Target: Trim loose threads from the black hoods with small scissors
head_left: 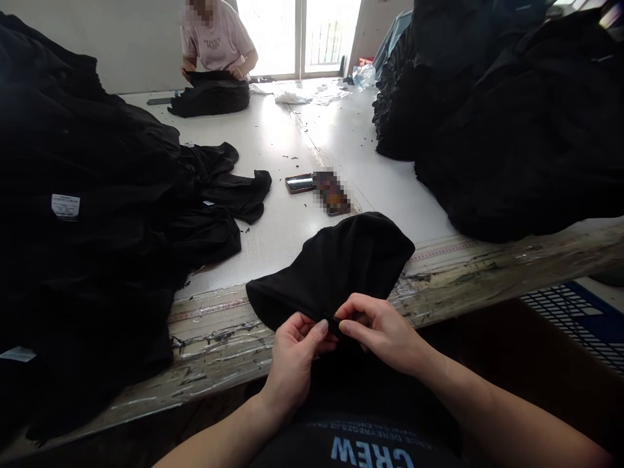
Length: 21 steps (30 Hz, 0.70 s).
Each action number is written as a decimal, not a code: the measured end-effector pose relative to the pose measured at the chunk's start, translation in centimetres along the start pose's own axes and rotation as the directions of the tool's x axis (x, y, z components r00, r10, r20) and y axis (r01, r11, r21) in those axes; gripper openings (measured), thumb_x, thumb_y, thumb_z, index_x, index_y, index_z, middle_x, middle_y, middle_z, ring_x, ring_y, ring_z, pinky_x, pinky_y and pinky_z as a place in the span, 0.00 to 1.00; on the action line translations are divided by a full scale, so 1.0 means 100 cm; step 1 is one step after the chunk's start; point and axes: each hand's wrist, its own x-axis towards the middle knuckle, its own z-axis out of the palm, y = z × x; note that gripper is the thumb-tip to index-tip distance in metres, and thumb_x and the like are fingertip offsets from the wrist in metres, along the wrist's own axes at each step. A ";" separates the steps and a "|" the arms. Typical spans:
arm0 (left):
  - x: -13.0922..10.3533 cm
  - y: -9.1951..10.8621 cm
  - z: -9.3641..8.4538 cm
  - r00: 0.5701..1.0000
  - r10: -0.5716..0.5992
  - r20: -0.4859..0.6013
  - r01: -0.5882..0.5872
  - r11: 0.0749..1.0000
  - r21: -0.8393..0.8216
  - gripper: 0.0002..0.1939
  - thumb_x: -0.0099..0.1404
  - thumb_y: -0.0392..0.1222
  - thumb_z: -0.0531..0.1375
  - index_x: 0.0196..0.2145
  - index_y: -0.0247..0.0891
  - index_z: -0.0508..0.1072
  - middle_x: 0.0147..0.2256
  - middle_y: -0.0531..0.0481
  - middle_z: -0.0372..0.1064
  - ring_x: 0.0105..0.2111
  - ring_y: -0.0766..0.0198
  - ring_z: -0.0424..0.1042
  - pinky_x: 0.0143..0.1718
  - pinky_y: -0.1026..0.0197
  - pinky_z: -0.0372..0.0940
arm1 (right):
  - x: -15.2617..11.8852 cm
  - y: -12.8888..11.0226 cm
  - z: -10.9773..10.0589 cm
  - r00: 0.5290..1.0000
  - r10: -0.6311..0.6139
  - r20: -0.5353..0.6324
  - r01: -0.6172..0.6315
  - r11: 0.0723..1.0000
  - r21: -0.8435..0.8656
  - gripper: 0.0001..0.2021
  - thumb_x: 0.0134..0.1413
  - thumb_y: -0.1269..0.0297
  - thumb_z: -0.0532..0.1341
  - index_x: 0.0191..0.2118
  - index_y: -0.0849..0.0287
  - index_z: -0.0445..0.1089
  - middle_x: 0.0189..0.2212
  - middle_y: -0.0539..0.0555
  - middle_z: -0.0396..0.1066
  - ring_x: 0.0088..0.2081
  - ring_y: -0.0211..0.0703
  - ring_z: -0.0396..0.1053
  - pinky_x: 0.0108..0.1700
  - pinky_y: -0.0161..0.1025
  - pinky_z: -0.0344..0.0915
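Left hand (288, 357), grip nearly closed: thumb and fingers pinch the near edge of a soft, plain black fabric piece (351, 260). Right hand (390, 331), just beside it: thumb and forefinger close on a small dark part of the same edge; I cannot tell whether this is a seam, a thread or a fold. The step in hand, as I judge it, is close fingertip work at this one spot. From here, a further move on the edge would call for a steady left hold and fine control in my right fingertips.

Outward from the grip: the fabric lies partly over the near edge of a white counter (263, 250), its far end spread beyond my hands. Past it, a dark-framed phone (299, 183) touches or nearly touches a blurred rectangular object (332, 195). Left, a large heap of black garments (107, 260); right, a second black fabric heap (511, 143). At the far side, a person in a pale pink shirt (219, 42) handles a black cloth stack (209, 97).
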 end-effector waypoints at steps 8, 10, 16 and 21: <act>0.002 -0.007 -0.003 0.999 0.038 0.026 -0.038 0.999 0.003 0.10 0.57 0.42 0.66 0.33 0.32 0.75 0.30 0.48 0.73 0.30 0.66 0.72 0.34 0.65 0.68 | 0.004 -0.008 -0.001 0.981 -0.192 0.002 0.189 0.960 -0.206 0.04 0.49 0.73 0.62 0.32 0.59 0.72 0.30 0.51 0.68 0.31 0.37 0.66 0.33 0.35 0.64; 0.001 -0.008 -0.002 0.999 0.037 0.030 -0.037 0.999 -0.003 0.10 0.57 0.42 0.66 0.33 0.32 0.75 0.29 0.48 0.73 0.30 0.66 0.72 0.34 0.64 0.68 | 0.004 -0.008 0.000 0.974 -0.225 0.002 0.220 0.950 -0.222 0.04 0.49 0.74 0.62 0.33 0.59 0.71 0.30 0.51 0.67 0.31 0.38 0.66 0.33 0.35 0.64; 0.000 -0.008 -0.002 0.999 0.045 0.002 -0.045 0.999 -0.022 0.10 0.57 0.42 0.66 0.33 0.32 0.74 0.30 0.47 0.73 0.30 0.66 0.72 0.34 0.64 0.68 | 0.003 -0.005 0.001 0.956 -0.293 0.002 0.285 0.930 -0.232 0.05 0.50 0.73 0.61 0.34 0.58 0.71 0.31 0.51 0.67 0.32 0.38 0.66 0.33 0.36 0.65; 0.001 -0.010 -0.001 0.999 0.042 0.025 -0.041 0.999 -0.034 0.10 0.56 0.41 0.67 0.33 0.32 0.75 0.29 0.48 0.73 0.29 0.67 0.71 0.33 0.65 0.68 | 0.007 -0.010 0.000 0.970 -0.242 0.018 0.240 0.944 -0.228 0.04 0.49 0.73 0.62 0.32 0.58 0.72 0.29 0.51 0.68 0.31 0.38 0.66 0.32 0.35 0.64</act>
